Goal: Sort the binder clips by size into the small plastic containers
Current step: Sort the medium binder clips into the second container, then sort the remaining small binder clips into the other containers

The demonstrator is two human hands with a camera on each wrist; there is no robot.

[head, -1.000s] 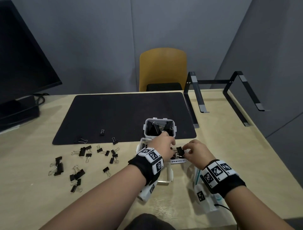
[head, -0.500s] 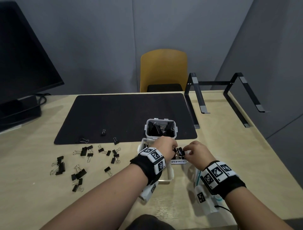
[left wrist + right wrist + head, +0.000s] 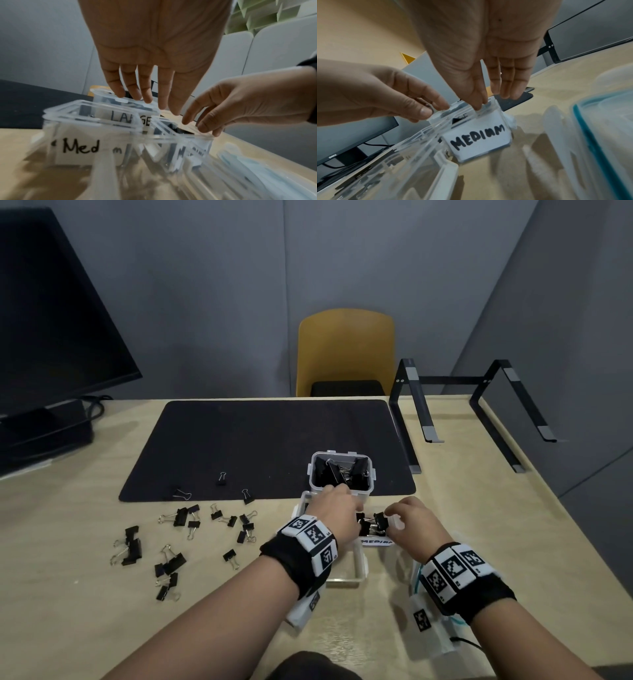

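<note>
A clear container labelled MEDIUM stands at the mat's near edge with black binder clips inside. My left hand hovers over its left side with straight fingers, holding nothing that I can see. My right hand has its thumb and index tips touching the right rim, just above a clip. Behind it, the container labelled LARGE holds big clips. A second clear container marked Medium sits nearest me. Several loose clips lie at left.
Three small clips lie on the black mat. A monitor stands at far left, a black laptop stand at back right, a yellow chair beyond the table. Lids with a teal seal lie under my right wrist.
Both hands held one clip together over the MEDIUM container. Now they have drawn slightly apart, and the clip lies in the container under my right fingers.
</note>
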